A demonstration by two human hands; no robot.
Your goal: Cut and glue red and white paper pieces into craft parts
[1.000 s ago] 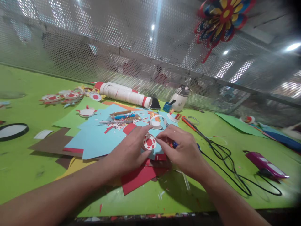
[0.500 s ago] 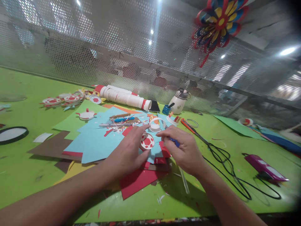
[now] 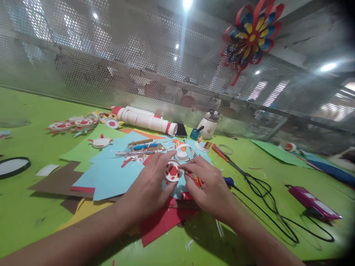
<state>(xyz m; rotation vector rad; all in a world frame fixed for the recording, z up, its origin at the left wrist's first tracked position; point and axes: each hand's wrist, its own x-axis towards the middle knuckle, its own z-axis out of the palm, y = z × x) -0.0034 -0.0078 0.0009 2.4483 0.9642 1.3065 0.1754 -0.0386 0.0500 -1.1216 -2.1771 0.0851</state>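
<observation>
My left hand (image 3: 151,181) curls thumb and fingers round the rim of a small round white paper disc (image 3: 173,171) with red patches and a raised edge. From the other side, my right hand (image 3: 206,181) brings its fingertips to the disc's right edge. Partly hidden under that hand is a corded glue gun (image 3: 229,181) with blue and orange parts; a translucent stick (image 3: 219,228) shows below the hand. Behind the disc stands a white paper ring (image 3: 182,154). Beneath both hands lie blue sheets (image 3: 111,181) and a red sheet (image 3: 163,225).
An orange-handled tool (image 3: 220,152) and its black cable lie to the right, near a purple pouch (image 3: 312,202). Rolled white strips (image 3: 144,120), a bottle (image 3: 208,125) and a blue jar (image 3: 195,133) stand behind. Finished-looking discs (image 3: 60,126) sit at left.
My right hand's fingertips have moved left onto the disc's edge. The blue part of the glue gun now shows on the right of that hand. The view has tilted slightly upward.
</observation>
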